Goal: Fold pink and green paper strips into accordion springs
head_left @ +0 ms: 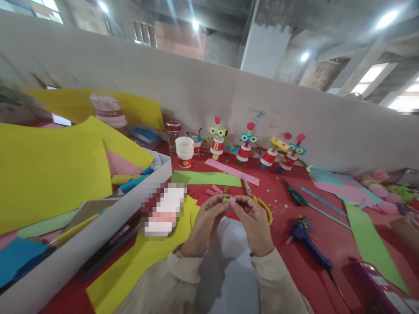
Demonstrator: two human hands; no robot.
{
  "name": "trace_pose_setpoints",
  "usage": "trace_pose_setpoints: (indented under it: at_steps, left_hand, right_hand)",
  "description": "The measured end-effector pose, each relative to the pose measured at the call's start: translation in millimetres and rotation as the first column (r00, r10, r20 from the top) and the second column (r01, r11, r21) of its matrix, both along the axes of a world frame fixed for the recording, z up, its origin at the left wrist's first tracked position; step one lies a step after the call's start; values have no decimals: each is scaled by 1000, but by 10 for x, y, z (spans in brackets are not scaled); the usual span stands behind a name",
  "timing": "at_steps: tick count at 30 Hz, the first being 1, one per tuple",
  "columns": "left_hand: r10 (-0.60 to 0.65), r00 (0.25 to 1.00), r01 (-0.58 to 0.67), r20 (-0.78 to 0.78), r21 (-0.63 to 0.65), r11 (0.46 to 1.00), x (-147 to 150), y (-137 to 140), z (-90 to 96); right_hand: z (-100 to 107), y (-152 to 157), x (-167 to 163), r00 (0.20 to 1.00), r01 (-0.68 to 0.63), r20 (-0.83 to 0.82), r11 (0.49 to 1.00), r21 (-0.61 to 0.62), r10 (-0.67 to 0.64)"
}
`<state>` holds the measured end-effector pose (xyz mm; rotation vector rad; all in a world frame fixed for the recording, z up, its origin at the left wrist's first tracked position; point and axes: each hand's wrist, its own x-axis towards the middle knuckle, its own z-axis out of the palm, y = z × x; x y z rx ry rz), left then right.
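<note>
My left hand and my right hand meet at the middle of the view, fingertips pinched together. Between them is a small folded paper strip, pink with a green part at its left side; the fingers hide some of it. Just behind the hands lie pink-striped folded paper strips and yellow-handled scissors, whose handles reach beside my right hand. Below my wrists is a pale grey sheet. Yellow paper spreads out to the left of my left hand.
Several paper-cup figures stand along the white partition, near stacked paper cups. A white box holds coloured paper at left. Pliers, a blue glue gun and a purple device lie at right; another person's hand shows there.
</note>
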<state>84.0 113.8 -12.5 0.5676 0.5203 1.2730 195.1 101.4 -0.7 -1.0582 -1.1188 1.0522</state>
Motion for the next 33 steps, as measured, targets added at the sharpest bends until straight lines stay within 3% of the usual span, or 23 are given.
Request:
trace_pose_setpoints:
  at_steps: [4, 8, 15, 20, 24, 33]
  left_hand:
    - [-49, 996, 54, 71, -82, 995, -26, 26, -23]
    - [-141, 988, 143, 57, -34, 989, -46, 49, -57]
    - [-165, 985, 167, 43, -46, 985, -51, 33, -53]
    - [-132, 990, 134, 48, -42, 990, -40, 9, -1]
    - [-88, 995, 88, -36, -14, 996, -16, -2, 20]
    - [51, 993, -51, -102, -2, 999, 27, 0, 30]
  right_hand:
    - [-1, 8, 32, 1000, 7, -4, 1000, -1, -7]
    - [-25, 21, 53, 999, 31, 20, 1000, -1, -31]
    - [-34, 16, 27, 997, 69, 44, 998, -9, -69]
    - [-15, 14, 4, 994, 103, 46, 995, -10, -103]
    - [-20, 10, 2, 993, 107, 44, 994, -24, -106]
    - [0, -11, -24, 998, 33, 59, 999, 0, -33]
